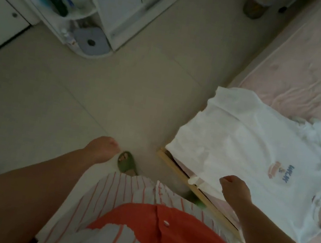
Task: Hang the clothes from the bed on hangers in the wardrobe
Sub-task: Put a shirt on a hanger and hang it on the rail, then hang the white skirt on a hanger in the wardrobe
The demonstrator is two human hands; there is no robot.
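One head-worn view looks steeply down — floor (pixel 97 90) ahead, bed (pixel 310 71) to the right, both near

T-shirt (pixel 255 155) on bed (pixel 316 87) — right
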